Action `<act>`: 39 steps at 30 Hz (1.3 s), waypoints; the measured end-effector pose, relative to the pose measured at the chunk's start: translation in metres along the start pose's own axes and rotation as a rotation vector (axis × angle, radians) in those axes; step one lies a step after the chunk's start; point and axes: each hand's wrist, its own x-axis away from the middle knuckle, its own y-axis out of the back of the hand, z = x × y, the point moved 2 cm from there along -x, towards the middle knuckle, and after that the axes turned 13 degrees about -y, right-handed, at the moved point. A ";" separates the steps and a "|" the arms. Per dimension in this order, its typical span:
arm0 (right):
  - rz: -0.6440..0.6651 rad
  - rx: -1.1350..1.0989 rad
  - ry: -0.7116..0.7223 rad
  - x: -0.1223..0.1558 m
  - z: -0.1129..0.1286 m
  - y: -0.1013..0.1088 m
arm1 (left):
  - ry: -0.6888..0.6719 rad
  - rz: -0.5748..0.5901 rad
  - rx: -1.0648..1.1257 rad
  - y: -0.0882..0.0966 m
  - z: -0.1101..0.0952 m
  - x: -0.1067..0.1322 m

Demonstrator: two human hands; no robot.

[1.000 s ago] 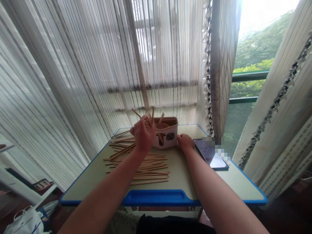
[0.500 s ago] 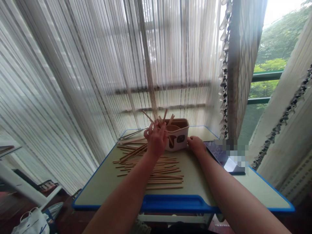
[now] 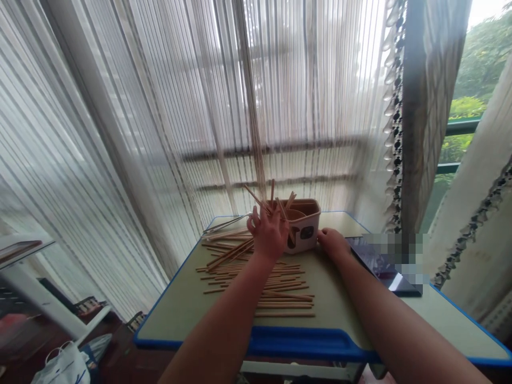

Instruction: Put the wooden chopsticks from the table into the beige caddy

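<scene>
My left hand (image 3: 271,233) is at the near left side of a white and brown container (image 3: 310,240), its fingers closed around several thin wooden chopsticks. These chopsticks (image 3: 251,193) fan out at different angles, one slanting down across the container's front. Other chopsticks (image 3: 291,198) stand inside the container. At its lower right side, my right hand (image 3: 333,242) has curled fingers against the container wall; the fingertips are partly hidden. More chopsticks (image 3: 286,305) lie loosely in rows on the table, some under my left forearm.
The pale table (image 3: 172,314) has a blue edge and a blue tray groove (image 3: 300,341) in front. A dark tablet (image 3: 384,266) lies to the right. Metal utensils (image 3: 228,221) rest at the back left corner. Sheer curtains (image 3: 200,106) hang behind.
The whole view has shifted, so everything appears further right and slightly lower. The chopsticks in my left hand have changed angle slightly. My right hand stays at the container's side.
</scene>
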 end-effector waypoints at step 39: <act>0.010 0.023 0.042 0.001 -0.007 0.006 | 0.431 0.754 -0.259 -0.054 0.076 0.037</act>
